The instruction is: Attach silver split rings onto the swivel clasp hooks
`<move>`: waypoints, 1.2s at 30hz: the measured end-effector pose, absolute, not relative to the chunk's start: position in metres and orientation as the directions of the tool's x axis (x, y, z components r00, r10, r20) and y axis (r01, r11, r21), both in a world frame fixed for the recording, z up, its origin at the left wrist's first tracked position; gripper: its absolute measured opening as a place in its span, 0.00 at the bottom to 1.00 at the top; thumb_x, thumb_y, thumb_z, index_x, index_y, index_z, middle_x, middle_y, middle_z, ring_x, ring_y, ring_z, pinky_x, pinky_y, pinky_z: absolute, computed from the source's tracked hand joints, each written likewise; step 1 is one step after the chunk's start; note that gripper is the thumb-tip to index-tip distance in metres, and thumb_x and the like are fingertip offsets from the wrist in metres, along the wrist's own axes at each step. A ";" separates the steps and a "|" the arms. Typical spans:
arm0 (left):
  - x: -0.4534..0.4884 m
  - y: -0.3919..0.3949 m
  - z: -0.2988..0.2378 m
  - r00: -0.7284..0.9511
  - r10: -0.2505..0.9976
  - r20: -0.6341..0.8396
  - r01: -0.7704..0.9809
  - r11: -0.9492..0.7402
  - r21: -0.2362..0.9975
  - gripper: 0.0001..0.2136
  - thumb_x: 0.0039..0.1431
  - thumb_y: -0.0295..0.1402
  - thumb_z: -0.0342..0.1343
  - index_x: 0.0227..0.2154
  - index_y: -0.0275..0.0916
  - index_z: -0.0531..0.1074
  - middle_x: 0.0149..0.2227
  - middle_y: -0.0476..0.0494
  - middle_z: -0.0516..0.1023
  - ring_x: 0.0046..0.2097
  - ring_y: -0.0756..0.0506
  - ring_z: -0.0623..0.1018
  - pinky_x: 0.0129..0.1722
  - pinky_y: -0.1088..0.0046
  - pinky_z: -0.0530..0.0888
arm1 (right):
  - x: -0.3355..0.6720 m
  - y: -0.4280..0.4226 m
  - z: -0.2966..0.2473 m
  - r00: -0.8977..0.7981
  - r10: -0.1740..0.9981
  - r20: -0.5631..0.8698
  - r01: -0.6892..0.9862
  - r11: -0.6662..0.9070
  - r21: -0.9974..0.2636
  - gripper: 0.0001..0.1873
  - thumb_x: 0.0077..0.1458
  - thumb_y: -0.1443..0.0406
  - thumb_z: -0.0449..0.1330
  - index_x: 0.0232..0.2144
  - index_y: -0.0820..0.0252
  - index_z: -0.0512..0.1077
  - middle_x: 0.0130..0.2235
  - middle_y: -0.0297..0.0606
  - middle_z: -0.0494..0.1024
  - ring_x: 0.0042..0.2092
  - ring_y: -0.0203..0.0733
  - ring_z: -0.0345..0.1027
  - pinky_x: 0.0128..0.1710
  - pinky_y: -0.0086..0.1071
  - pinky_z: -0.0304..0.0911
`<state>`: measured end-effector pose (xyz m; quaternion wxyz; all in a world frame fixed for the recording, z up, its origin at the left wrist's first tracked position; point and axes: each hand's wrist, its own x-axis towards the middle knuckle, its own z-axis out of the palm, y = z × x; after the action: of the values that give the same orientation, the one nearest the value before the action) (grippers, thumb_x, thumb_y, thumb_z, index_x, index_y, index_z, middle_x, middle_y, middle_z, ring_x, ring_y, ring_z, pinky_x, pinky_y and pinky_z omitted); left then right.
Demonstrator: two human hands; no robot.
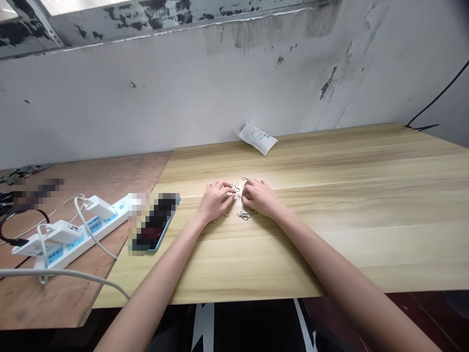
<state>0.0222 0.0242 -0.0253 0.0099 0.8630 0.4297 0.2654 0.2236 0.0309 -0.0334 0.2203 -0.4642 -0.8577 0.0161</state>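
Both my hands rest on a light wooden table (330, 234), close together, over a scatter of several small metal clasps (242, 214). My left hand (214, 201) has its fingers curled, tips pinched toward the clasps between the hands. My right hand (261, 196) is curled the same way, fingertips meeting the left hand's near a small clasp (237, 187). What each pinch holds is too small to make out.
A white sealed packet (255, 137) lies at the back by the wall. A phone (156, 222) lies at the table's left edge. On the lower brown bench to the left sits a white power strip (69, 234) with chargers and cables. A black cable (436, 100) runs down the wall at right.
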 end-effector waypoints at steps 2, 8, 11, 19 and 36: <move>0.025 0.030 -0.027 0.522 0.725 0.449 0.728 -0.653 0.209 0.06 0.61 0.34 0.56 0.35 0.43 0.78 0.45 0.44 0.76 0.48 0.42 0.73 0.50 0.61 0.65 | 0.224 0.032 -0.034 -0.463 0.807 0.367 0.790 0.563 -0.242 0.04 0.55 0.68 0.58 0.31 0.58 0.74 0.41 0.41 0.75 0.45 0.46 0.66 0.46 0.38 0.57; 0.025 0.037 -0.035 0.542 0.720 0.433 0.703 -0.671 0.235 0.06 0.61 0.34 0.57 0.36 0.45 0.79 0.44 0.45 0.77 0.48 0.43 0.73 0.49 0.62 0.65 | 0.223 0.033 -0.036 -0.454 0.805 0.381 0.759 0.574 -0.308 0.03 0.54 0.68 0.59 0.31 0.58 0.73 0.40 0.40 0.75 0.45 0.45 0.66 0.45 0.37 0.57; 0.025 0.038 -0.038 0.537 0.731 0.421 0.696 -0.666 0.269 0.06 0.61 0.35 0.57 0.37 0.45 0.78 0.44 0.46 0.77 0.47 0.43 0.73 0.48 0.63 0.66 | 0.221 0.033 -0.039 -0.455 0.793 0.405 0.717 0.596 -0.360 0.01 0.54 0.68 0.60 0.30 0.58 0.72 0.39 0.38 0.75 0.45 0.45 0.67 0.45 0.37 0.57; 0.026 0.036 -0.033 0.537 0.708 0.459 0.697 -0.679 0.231 0.06 0.63 0.33 0.56 0.34 0.43 0.78 0.42 0.46 0.78 0.46 0.43 0.73 0.47 0.63 0.65 | 0.223 0.033 -0.039 -0.421 0.772 0.477 0.624 0.628 -0.466 0.03 0.58 0.68 0.60 0.31 0.57 0.71 0.34 0.36 0.78 0.41 0.45 0.69 0.46 0.39 0.55; 0.027 0.029 -0.024 0.392 0.756 0.524 0.679 -0.622 0.389 0.02 0.58 0.29 0.59 0.31 0.42 0.76 0.41 0.48 0.78 0.46 0.44 0.73 0.48 0.63 0.63 | 0.222 0.029 -0.031 -0.248 0.836 0.490 0.444 0.548 -0.709 0.03 0.57 0.66 0.61 0.30 0.56 0.75 0.32 0.36 0.80 0.33 0.41 0.71 0.38 0.36 0.62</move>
<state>0.0267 0.0293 -0.0236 0.0558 0.8325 0.4311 0.3435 0.2220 0.0287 -0.0312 0.4452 -0.4215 -0.7588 0.2201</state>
